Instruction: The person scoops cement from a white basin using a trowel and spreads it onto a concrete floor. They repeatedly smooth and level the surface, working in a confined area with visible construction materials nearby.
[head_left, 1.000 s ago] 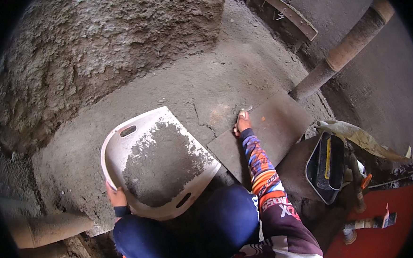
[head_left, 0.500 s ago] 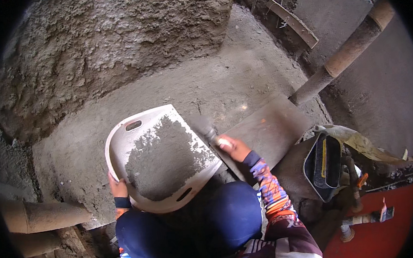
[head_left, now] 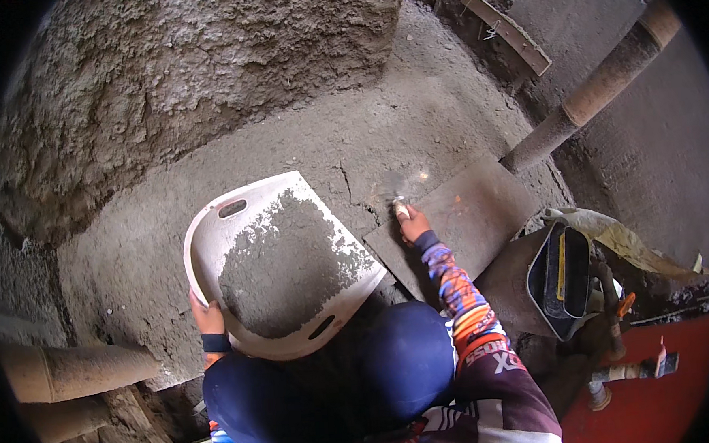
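Observation:
A white D-shaped plastic tray (head_left: pixel 205 222) with a raised curved rim and handle slots lies tilted just in front of my knees. Grey wet mortar (head_left: pixel 280 271) covers much of its inside. My left hand (head_left: pixel 208 318) is closed round the rim at the tray's left side. Right of the tray, my right hand (head_left: pixel 412 224) grips a trowel (head_left: pixel 400 206) by its handle. The trowel's blade is smeared by motion, over the grey mortar surface (head_left: pixel 366 148) near a flat board (head_left: pixel 483 201).
A rough wall (head_left: pixel 199 77) rises at the far left. Bamboo poles (head_left: pixel 598 85) stand at the right and another bamboo pole (head_left: pixel 88 372) at the lower left. At the right are a dark bucket-like container (head_left: pixel 528 280) with a yellow-edged tool, and a pipe fitting (head_left: pixel 624 374) over a red surface.
My right hand with the trowel has moved away from the tray's edge, farther forward and to the right. My left hand still holds the tray, which has barely shifted.

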